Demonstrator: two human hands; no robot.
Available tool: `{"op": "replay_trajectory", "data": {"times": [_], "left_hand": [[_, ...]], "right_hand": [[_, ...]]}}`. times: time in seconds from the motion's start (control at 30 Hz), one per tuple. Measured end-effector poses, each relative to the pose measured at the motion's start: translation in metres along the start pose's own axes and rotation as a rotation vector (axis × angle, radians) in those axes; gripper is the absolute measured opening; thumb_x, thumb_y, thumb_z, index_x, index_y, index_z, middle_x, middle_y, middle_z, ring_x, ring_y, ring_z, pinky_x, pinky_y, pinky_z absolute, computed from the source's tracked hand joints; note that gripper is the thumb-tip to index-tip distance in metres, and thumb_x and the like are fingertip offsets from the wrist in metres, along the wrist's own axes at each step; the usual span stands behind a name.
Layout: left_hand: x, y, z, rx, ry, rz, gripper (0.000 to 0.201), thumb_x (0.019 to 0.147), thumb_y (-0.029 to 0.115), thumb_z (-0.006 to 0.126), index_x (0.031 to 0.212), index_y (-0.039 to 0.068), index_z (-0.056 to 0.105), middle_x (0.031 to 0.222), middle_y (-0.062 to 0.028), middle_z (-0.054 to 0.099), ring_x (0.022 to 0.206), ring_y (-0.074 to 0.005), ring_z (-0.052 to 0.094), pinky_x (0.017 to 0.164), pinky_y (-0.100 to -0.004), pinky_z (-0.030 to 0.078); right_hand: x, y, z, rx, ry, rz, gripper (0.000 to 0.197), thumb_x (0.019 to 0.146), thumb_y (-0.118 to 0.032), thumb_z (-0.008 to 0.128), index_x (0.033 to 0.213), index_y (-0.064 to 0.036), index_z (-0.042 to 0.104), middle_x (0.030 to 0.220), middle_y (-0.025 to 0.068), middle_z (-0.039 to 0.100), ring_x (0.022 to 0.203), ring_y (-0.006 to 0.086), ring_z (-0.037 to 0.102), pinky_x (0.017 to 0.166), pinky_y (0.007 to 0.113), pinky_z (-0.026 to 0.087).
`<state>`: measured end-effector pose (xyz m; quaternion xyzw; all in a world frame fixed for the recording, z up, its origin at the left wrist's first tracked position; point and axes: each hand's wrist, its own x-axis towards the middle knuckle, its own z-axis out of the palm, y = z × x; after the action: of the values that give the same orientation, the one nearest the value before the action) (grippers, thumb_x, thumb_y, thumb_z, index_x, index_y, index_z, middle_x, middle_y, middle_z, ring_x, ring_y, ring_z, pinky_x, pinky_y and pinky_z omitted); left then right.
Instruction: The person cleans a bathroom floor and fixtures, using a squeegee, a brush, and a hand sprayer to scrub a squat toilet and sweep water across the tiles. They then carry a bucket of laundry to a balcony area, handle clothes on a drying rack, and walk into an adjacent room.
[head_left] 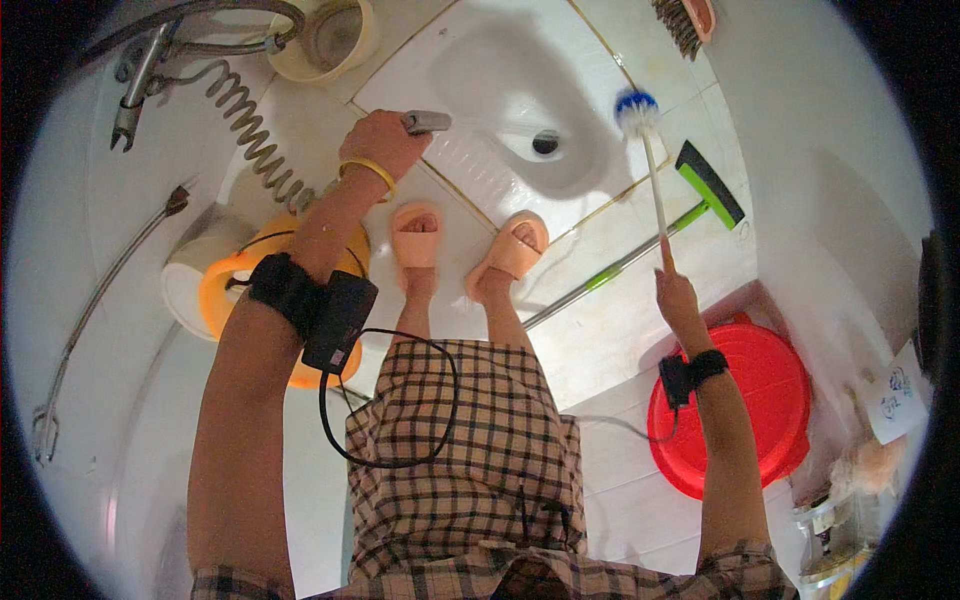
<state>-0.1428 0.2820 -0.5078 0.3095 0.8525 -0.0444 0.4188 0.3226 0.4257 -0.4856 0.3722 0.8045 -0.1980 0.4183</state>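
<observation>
My left hand is closed round a grey spray nozzle, whose thin water stream runs across the white squat toilet toward its dark drain hole. A coiled grey hose hangs behind that wrist. At the right, my right hand grips the long pale handle of a toilet brush. Its round blue-and-white bristle head is at the tiled floor just beyond the toilet's right rim, apart from the bowl; I cannot tell whether it touches the floor.
A green-and-black floor squeegee lies right of my feet, near a round red plastic basin. Orange and white buckets stand left under my forearm. A cream bucket and wall tap are far left.
</observation>
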Motion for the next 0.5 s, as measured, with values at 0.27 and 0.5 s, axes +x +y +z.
{"op": "replay_trajectory", "data": {"times": [0.27,0.5], "left_hand": [[0.003,-0.041,-0.003,0.194,0.05,-0.068,0.036,0.068,0.04,0.058,0.08,0.007,0.063,0.081,-0.0159,0.061,0.079,-0.0322,0.058,0.069,-0.0404,0.047],[0.015,-0.019,-0.02,0.143,0.157,-0.021,0.039,0.068,0.038,0.058,0.076,0.0,0.062,0.075,-0.0204,0.06,0.071,-0.0344,0.058,0.065,-0.0405,0.047]], "right_hand": [[-0.095,-0.094,0.033,0.483,-0.376,0.019,0.066,0.084,-0.02,0.042,0.132,-0.0152,-0.003,0.06,0.0243,0.055,0.057,0.0401,0.055,0.052,0.051,0.043],[0.03,-0.232,0.042,0.519,0.274,-0.469,0.048,0.077,-0.014,0.048,0.119,-0.0023,0.029,0.084,0.0296,0.054,0.065,0.0389,0.056,0.063,0.047,0.044]]}}
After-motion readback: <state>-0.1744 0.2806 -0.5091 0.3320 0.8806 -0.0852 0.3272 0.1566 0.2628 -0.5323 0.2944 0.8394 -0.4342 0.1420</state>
